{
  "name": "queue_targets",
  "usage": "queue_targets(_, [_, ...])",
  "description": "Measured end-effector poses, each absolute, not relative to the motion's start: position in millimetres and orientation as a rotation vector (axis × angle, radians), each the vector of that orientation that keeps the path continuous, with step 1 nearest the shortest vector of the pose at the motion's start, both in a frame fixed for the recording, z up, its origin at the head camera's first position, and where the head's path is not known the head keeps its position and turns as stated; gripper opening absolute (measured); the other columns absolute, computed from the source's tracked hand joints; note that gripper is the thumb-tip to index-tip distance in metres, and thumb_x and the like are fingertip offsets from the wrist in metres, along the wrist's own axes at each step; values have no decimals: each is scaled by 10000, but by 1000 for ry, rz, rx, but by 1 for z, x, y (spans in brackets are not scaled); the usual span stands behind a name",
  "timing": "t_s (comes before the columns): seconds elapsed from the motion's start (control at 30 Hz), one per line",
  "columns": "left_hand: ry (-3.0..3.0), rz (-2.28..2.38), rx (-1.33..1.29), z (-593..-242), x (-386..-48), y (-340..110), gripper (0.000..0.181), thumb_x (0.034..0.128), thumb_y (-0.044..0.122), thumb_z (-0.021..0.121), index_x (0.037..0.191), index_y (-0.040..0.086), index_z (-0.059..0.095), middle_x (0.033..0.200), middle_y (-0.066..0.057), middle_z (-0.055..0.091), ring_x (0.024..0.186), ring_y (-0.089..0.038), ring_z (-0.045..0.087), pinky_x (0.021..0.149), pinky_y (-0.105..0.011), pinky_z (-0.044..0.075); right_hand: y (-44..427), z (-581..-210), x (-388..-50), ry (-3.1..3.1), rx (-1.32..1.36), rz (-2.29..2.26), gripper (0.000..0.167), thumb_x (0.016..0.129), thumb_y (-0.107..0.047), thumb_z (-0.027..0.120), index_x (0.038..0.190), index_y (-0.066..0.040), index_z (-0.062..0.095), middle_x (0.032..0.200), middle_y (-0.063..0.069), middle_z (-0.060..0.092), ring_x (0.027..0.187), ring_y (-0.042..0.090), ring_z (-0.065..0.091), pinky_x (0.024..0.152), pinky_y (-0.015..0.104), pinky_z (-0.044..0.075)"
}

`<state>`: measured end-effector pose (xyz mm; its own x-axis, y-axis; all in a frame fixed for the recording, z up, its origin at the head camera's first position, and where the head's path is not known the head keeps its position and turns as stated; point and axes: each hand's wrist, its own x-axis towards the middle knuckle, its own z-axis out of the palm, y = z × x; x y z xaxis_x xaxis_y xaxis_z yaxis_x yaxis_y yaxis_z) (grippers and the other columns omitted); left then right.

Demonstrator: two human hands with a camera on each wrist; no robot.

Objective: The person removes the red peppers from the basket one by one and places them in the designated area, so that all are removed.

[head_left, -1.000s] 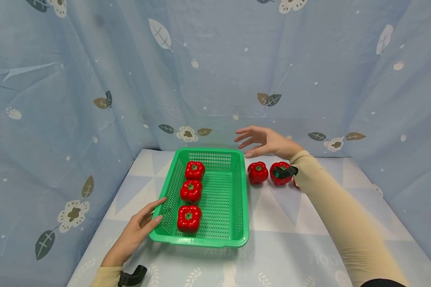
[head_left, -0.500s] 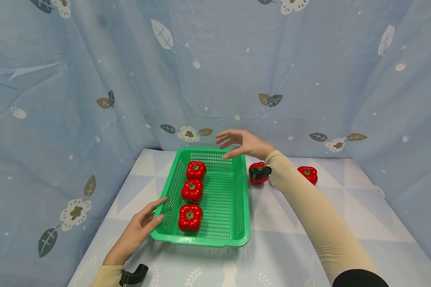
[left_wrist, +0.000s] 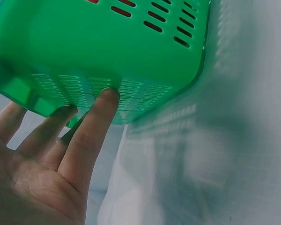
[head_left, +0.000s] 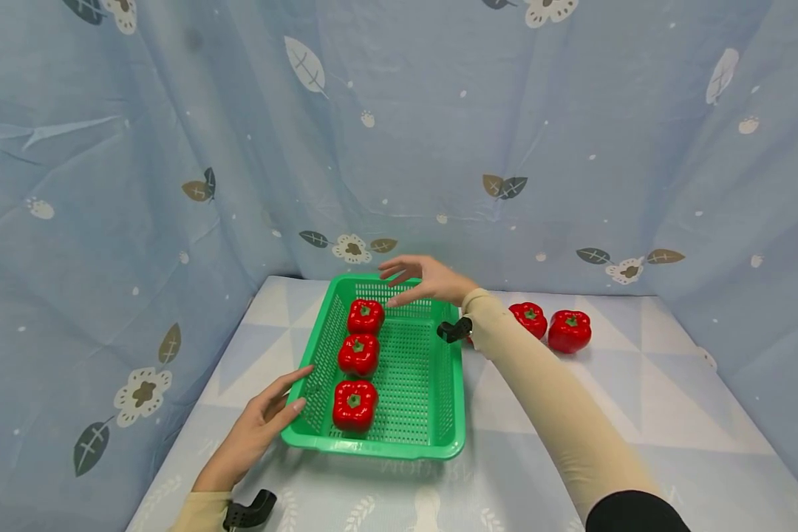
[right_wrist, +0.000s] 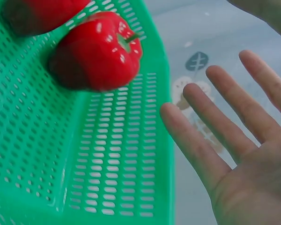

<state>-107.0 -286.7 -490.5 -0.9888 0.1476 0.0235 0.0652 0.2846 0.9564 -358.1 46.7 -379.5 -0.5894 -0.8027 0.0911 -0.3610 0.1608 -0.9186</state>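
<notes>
R hand (head_left: 431, 281) has moved left, now above far end of green basket (head_left: 412, 449), nr far edge of surface (head_left: 539, 421); grip empty, fingers spread, prob. within reach of farthest bell pepper (head_left: 366, 318) inside. L hand (head_left: 247, 434), fingers straight, touches basket's left side.

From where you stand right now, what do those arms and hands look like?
They are a person's: the left hand and right hand are ungloved. The left sleeve and right sleeve are long and plain beige. A small black fitting shows at each wrist, left and right. Something black also covers part of the right sleeve's upper end.
</notes>
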Motion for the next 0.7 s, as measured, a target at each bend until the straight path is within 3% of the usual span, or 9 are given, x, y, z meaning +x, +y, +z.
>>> queue_targets(0.17, [2477,1817,198,-489,-106,-288,548,1154,231,611,1681,249,462,1747,-51,346,1581,-429,352,1209,-506,393,30,-387,-361,2001,-1093,-1408,738,934,-85,869,1598,-90,548,1590,228,540,1452,494,512,1098,540,540])
queue_targets(0.27, [2477,1819,198,-488,-106,-287,546,1152,235,615,1677,257,467,1747,-46,351,1592,-409,338,1236,-567,334,24,-392,-364,2004,-1087,-1387,757,935,-76,861,1609,-34,518,1600,242,522,1448,499,509,1087,543,547])
queue_targets(0.5, [2474,1836,227,-487,-104,-284,546,1152,210,613,1676,245,467,1760,-96,331,1587,-440,336,1244,-621,304,16,-404,-371,2016,-1063,-1325,778,930,-52,859,1617,-9,496,1579,272,531,1389,492,571,1091,527,553])
queue_targets(0.7, [2469,1839,212,-487,-105,-284,549,1150,214,618,1675,260,469,1763,-95,320,1561,-442,382,1220,-541,389,11,-411,-376,2016,-1049,-1268,795,925,-83,869,1626,-32,497,1576,228,558,1385,456,581,1123,514,526])
